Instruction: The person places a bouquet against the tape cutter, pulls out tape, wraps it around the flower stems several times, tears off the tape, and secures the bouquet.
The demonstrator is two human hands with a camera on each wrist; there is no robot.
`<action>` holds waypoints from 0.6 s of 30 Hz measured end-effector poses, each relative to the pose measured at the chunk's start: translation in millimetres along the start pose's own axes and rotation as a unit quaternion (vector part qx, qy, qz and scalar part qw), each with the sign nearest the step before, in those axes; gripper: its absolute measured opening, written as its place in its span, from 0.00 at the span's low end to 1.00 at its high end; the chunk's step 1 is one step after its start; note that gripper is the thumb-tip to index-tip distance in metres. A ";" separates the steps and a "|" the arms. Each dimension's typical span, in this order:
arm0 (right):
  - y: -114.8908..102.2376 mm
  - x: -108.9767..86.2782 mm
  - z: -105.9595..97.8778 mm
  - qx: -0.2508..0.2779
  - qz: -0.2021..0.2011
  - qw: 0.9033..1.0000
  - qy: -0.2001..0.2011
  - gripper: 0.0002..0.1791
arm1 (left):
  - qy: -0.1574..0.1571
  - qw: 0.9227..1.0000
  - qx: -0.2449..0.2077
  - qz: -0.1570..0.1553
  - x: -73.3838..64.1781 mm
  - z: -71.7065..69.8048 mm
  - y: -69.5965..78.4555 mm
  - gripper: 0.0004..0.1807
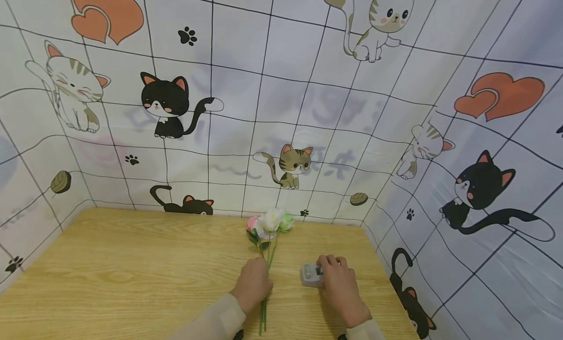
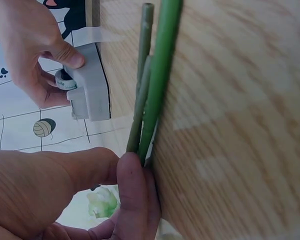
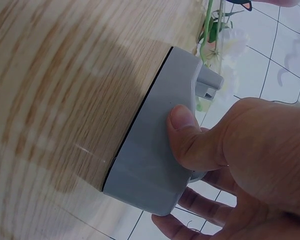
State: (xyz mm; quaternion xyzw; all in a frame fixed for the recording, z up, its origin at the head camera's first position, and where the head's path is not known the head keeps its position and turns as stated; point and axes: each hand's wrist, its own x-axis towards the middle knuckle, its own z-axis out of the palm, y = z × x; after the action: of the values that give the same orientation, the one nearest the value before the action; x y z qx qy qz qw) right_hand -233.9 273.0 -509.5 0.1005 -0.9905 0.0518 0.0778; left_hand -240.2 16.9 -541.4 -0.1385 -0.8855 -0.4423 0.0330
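Left hand [image 1: 252,284] gripping flowers [image 1: 270,225], right hand [image 1: 341,285] gripping tape dispenser [image 1: 310,275]

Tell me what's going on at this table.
A person is working with both hands at a wooden table. The left hand holds a small bunch of flowers by the stems, blooms towards the far edge. To the right of the bunch, the right hand grips a grey tape dispenser, which appears to rest on the tabletop.

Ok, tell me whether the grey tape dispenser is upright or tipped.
Upright: in the right wrist view, the grey tape dispenser has its black-edged base toward the wooden table.
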 end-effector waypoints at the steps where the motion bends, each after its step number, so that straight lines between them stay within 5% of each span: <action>1: 0.4 0.1 0.2 0.000 0.000 1.000 0.000 0.28 | 0.000 1.000 -0.002 -0.003 0.6 0.2 0.6 0.28; 5: 0.6 -0.3 1.3 -0.002 0.002 1.000 -0.001 0.27 | 0.000 1.000 -0.011 -0.019 0.4 -1.4 4.8 0.37; 11: -0.9 -1.7 -0.3 0.001 0.002 1.000 0.001 0.27 | -0.012 0.998 -0.033 -0.054 1.8 -3.4 2.3 0.35; 18: -0.3 -2.8 -1.3 0.000 0.004 1.000 0.001 0.27 | -0.017 0.996 -0.075 -0.041 1.0 -11.5 -3.3 0.31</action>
State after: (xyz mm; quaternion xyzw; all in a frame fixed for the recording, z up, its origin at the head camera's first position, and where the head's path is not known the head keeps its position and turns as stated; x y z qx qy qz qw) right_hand -231.0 273.5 -508.6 0.0963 -0.9909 0.0519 0.0786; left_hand -242.8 6.2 -536.8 -0.1122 -0.8549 -0.5064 -0.0109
